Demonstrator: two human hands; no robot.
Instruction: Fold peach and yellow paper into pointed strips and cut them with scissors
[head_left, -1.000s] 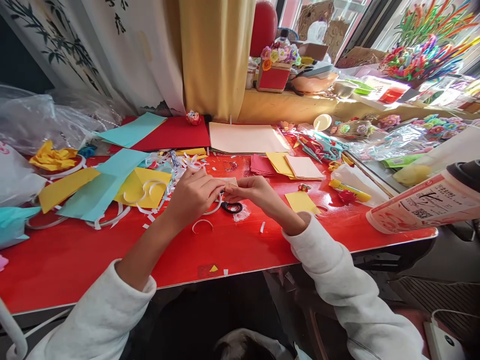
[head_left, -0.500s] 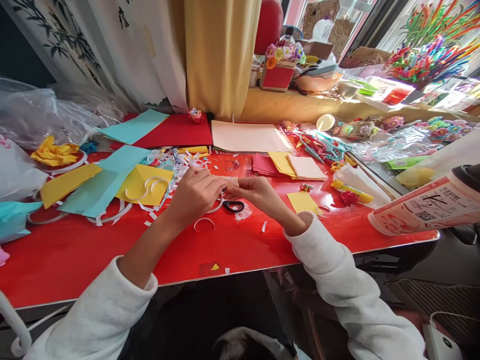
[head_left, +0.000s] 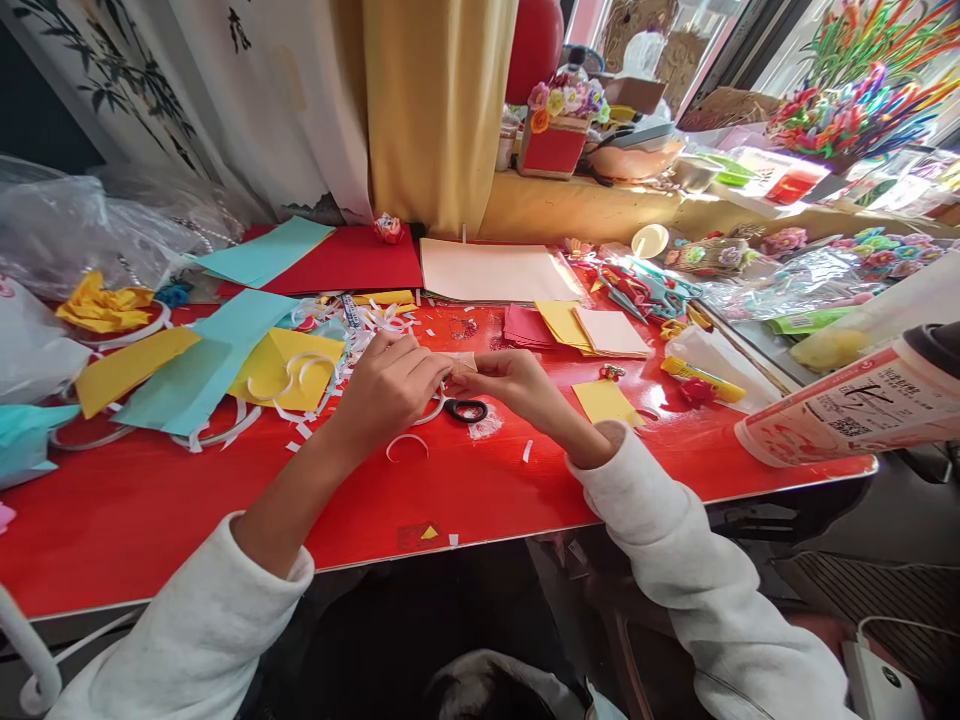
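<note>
Over the table's middle, my left hand (head_left: 395,380) and my right hand (head_left: 519,386) meet with bent fingers. Between their fingertips they pinch a small piece of pale pink paper (head_left: 463,360), mostly covered by the fingers. Just below it on the table lies a black ring handle (head_left: 466,411), apparently of scissors whose blades are hidden. A thin curled white paper strip (head_left: 407,438) rests nearer to me. Behind my left hand is a heap of shredded paper strips (head_left: 382,318).
Stacks of red, yellow and pale pink paper squares (head_left: 611,331) lie right of my hands. Yellow and blue sheets (head_left: 202,365) spread at left. A large pale sheet (head_left: 495,270) lies behind. A tilted drink cup (head_left: 847,405) stands at the right edge of the red table (head_left: 360,500).
Both hands keep their pinch on the pale pink paper with hardly any movement. The whole view has shifted very slightly.
</note>
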